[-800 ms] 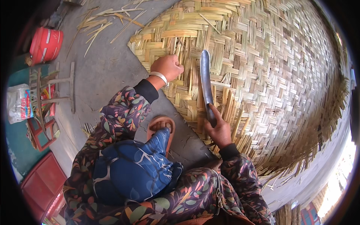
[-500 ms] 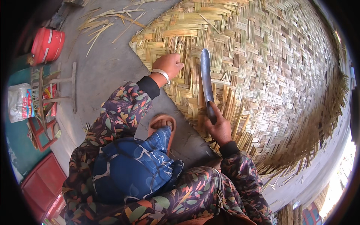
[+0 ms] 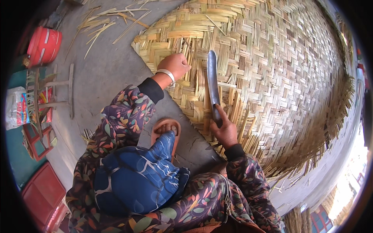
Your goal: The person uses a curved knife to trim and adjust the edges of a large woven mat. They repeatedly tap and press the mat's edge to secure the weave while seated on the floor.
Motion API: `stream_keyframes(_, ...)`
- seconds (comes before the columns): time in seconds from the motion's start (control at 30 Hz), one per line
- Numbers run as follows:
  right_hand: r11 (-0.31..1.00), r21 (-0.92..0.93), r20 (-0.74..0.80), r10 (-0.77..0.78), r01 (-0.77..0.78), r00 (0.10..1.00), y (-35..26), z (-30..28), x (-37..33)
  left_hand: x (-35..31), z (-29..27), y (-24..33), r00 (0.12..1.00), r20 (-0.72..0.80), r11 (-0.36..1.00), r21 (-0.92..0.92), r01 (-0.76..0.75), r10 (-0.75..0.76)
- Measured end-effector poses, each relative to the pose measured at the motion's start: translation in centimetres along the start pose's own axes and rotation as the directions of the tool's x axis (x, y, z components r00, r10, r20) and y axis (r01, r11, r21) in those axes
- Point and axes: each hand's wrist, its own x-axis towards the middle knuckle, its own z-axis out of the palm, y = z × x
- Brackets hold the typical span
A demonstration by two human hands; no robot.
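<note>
A broad woven mat of pale split-cane strips [image 3: 272, 77] spreads across the middle and right of the view. My right hand [image 3: 225, 132] is closed around the lower end of a long grey metal tool [image 3: 213, 75], slightly hollowed and rounded at its tip. The tool lies over the weave, its tip pointing away from me. To its left, my left hand [image 3: 173, 65] is curled closed on the mat near its left edge; whatever its fingers grip is hidden. Loose strip ends [image 3: 236, 108] stick up from the weave just right of the tool.
Cut strips [image 3: 101, 29] litter the grey floor [image 3: 93, 73] at the far left. A red bucket [image 3: 44, 46], a wooden frame [image 3: 71, 91], a plastic sack [image 3: 16, 108] and a red chair [image 3: 43, 190] line the left side. My sandalled foot [image 3: 167, 132] is beside the mat's edge.
The whole view has shifted slightly, with the surroundings sliding left. Both hands and the metal tool keep nearly the same places on the mat.
</note>
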Motion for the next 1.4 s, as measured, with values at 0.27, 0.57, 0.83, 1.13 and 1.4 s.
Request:
stream_keyframes(0.27,1.0,-0.008,0.023,0.014,-0.014,1.0,-0.3,-0.2,0.0,0.4,-0.4,1.3,0.999,0.02,0.989,0.142,0.038,-0.041)
stream_keyframes(0.57,1.0,0.012,0.023,0.008,-0.008,1.0,-0.6,-0.3,-0.1,0.6,0.0,0.0,0.998,0.044,0.992,0.119,0.029,-0.034)
stream_keyframes(0.83,1.0,-0.009,0.014,0.005,-0.005,1.0,-0.5,-0.4,-0.1,1.0,0.3,-0.1,0.999,-0.048,0.992,0.129,0.005,0.001)
stream_keyframes(1.13,1.0,0.028,0.023,0.014,-0.014,1.0,-0.9,-0.5,-0.3,0.8,0.6,-1.3,0.994,-0.096,0.998,0.003,-0.057,0.057)
stream_keyframes(1.4,1.0,-0.004,0.023,0.022,-0.022,0.999,-0.8,-0.4,-0.2,-0.1,0.9,-0.9,0.994,-0.103,0.993,-0.105,-0.057,0.046)
